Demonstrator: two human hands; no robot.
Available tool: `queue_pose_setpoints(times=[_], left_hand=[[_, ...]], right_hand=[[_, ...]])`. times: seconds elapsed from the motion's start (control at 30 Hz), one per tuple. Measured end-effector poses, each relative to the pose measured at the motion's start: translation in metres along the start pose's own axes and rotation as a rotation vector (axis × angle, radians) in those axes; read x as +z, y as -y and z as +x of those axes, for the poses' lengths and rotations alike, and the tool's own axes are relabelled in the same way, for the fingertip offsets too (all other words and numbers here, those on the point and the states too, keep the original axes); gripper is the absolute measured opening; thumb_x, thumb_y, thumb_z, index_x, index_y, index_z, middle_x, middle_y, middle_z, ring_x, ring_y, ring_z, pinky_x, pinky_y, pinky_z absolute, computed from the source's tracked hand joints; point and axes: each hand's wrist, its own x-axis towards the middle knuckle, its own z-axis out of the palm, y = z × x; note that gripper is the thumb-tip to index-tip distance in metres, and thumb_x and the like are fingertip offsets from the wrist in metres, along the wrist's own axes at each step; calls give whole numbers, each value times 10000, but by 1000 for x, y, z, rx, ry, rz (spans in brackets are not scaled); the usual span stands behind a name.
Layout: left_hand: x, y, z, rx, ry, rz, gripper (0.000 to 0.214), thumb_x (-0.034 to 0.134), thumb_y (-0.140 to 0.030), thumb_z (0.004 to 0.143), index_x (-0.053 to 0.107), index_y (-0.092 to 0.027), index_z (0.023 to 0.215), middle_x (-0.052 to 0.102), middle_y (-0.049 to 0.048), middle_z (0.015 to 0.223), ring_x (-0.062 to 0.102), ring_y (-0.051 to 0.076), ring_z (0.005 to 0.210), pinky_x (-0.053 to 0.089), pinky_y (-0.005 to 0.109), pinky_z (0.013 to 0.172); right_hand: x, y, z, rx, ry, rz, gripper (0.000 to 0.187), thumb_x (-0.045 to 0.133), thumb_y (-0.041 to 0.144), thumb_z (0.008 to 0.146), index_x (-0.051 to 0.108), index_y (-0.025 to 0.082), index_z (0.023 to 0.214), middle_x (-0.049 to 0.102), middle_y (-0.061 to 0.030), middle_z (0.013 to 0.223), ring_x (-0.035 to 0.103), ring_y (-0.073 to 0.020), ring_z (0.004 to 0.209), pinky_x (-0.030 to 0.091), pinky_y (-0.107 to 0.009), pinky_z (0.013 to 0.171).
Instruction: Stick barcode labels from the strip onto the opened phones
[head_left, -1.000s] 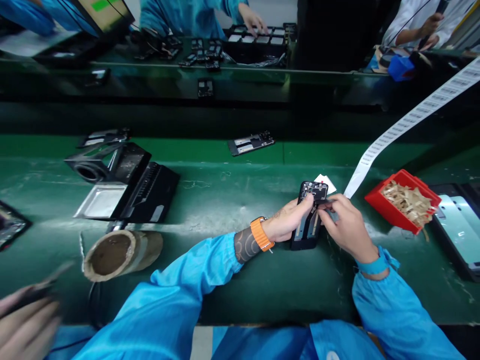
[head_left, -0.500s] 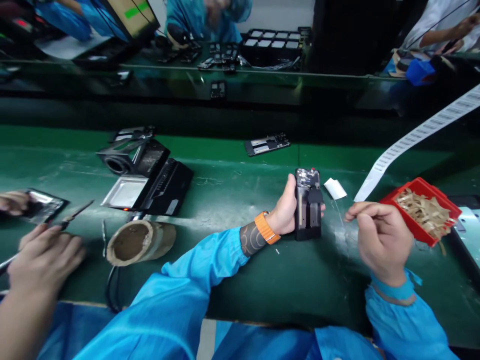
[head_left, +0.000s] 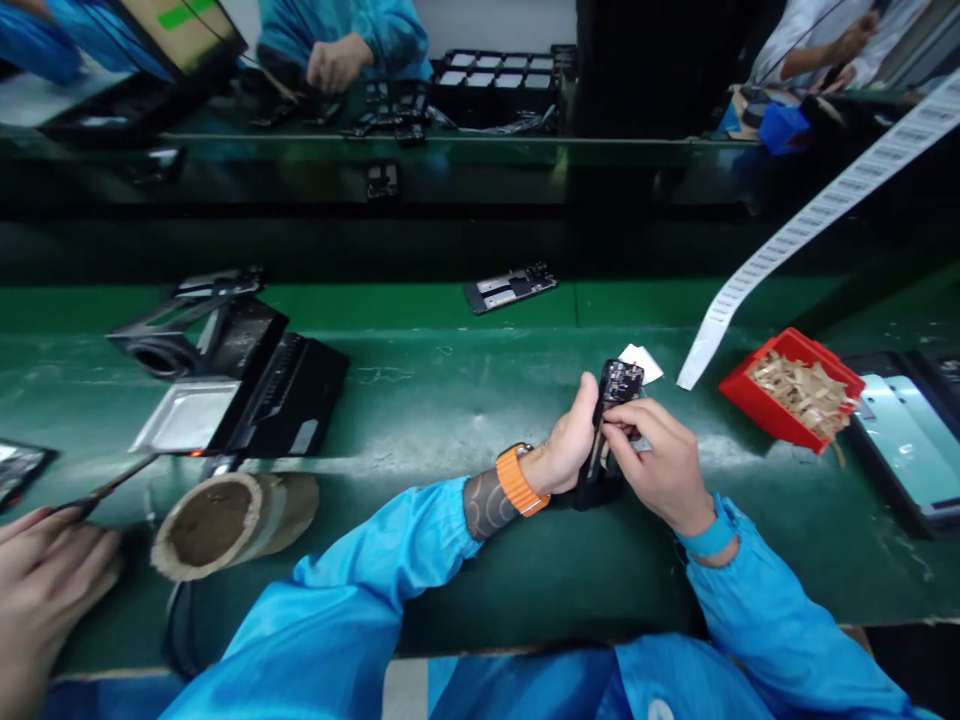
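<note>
My left hand [head_left: 564, 448] is wrapped round an opened phone [head_left: 622, 378], with its thumb along the near-left edge. Bare circuitry shows at the phone's top end; the lower part is dark. Over the phone's middle, my right hand [head_left: 660, 460] is closed in a pinch, its fingertips at the inner parts. Whatever lies between those fingertips is too small to make out. Just behind the phone lies a small white paper piece [head_left: 643, 362]. Another opened phone frame [head_left: 511, 288] rests on the green table farther back.
A red bin [head_left: 750, 400] of tan strips stands right, beside a tray with light-blue panels [head_left: 911, 435]. A barcode label strip [head_left: 780, 245] hangs down. Left are a black device with a metal plate [head_left: 187, 415], a cardboard tube [head_left: 289, 515] and a co-worker's hand [head_left: 56, 570] with a pointed tool.
My right hand has moved left from beside the label strip onto the phone. The phone is tilted more now. The view has shifted right, and the co-worker's tool tip is nearer the metal plate.
</note>
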Motion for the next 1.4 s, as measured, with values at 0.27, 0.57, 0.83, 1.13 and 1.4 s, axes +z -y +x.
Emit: queue_pose_setpoints(times=[0.27, 0.57, 0.83, 1.13, 1.4], left_hand=[[3, 0, -2, -74, -133, 79, 726, 500, -780, 882, 754, -122, 1054, 749, 82, 859, 708, 241, 930, 555, 310, 820], [-2, -78, 17, 46, -10, 5, 773, 303, -768, 950, 698, -133, 1145, 747, 121, 929, 720, 215, 736, 603, 345, 670], [57, -104, 165, -307, 416, 310, 912, 252, -843, 893, 691, -89, 1156, 734, 157, 775, 717, 258, 626, 599, 387, 610], [40, -85, 134, -425, 581, 173, 1016, 165, -876, 864, 655, -68, 1237, 739, 209, 932, 730, 292, 794, 591, 418, 686], [-18, -41, 29, -408, 540, -204, 1052, 198, -895, 853, 587, -39, 1325, 720, 236, 1028, 717, 314, 882, 578, 456, 774]], right_hand=[[6, 5, 4, -56, 106, -89, 174, 469, 168, 976, 550, 225, 833, 603, -35, 786, 579, -192, 735, 474, -323, 686], [-133, -86, 12, 398, -432, -566, 123, 505, 281, 934, 571, 215, 854, 624, -72, 815, 559, -220, 727, 406, -353, 693], [-149, -164, 1, 483, -425, -735, 215, 523, 346, 846, 501, 240, 661, 560, -68, 698, 490, -246, 728, 358, -375, 697], [-162, -157, -7, 454, -525, -695, 99, 572, 300, 840, 578, 218, 785, 633, -136, 860, 553, -303, 850, 419, -469, 819], [-66, -35, 3, 34, -181, -98, 149, 645, 223, 911, 653, 202, 1059, 702, -94, 1051, 678, -237, 930, 558, -375, 784]])
